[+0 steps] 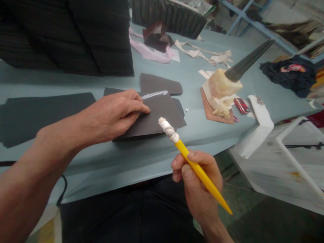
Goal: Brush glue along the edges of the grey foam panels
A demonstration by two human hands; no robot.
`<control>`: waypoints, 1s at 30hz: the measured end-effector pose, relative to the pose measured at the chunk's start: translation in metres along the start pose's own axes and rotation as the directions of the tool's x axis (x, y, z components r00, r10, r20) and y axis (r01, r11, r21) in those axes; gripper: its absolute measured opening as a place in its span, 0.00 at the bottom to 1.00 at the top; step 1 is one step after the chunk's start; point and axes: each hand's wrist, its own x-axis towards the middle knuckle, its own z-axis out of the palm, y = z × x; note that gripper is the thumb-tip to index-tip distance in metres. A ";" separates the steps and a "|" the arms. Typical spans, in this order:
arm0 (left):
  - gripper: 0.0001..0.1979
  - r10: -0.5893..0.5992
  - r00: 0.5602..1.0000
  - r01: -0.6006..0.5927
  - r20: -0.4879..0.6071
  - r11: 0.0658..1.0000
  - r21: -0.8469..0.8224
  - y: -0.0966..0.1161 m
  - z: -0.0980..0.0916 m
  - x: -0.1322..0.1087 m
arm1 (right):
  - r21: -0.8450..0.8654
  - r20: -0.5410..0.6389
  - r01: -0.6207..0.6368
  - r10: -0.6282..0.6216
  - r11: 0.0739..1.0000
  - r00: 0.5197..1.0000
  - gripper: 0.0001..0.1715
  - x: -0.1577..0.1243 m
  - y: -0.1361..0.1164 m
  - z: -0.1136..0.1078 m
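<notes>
My left hand (121, 113) rests on a stack of dark grey sheets (162, 113) near the table's front edge, fingers bent and pressed on the top sheet; whether they pinch anything is hidden. A whitish wet-looking strip (155, 95) runs along the stack's far edge. My right hand (199, 179) is closed round a yellow brush handle (202, 173). The brush's wrapped white tip (169, 130) points up and left, close to the sheets' right part. Another grey piece (160, 84) lies just behind the stack.
Tall dark stacks (101, 37) stand at the back left, and more dark sheets (45, 114) lie at left. A cream glue-coated container (220, 87) with a dark cone sits on brown board at right. Near it are a red box (241, 106) and a bent white piece (260, 125).
</notes>
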 end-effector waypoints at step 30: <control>0.22 -0.156 0.988 0.151 0.021 0.977 0.148 0.009 0.003 0.007 | -0.353 -0.015 -0.276 0.289 0.894 0.957 0.18 -0.007 0.049 -0.018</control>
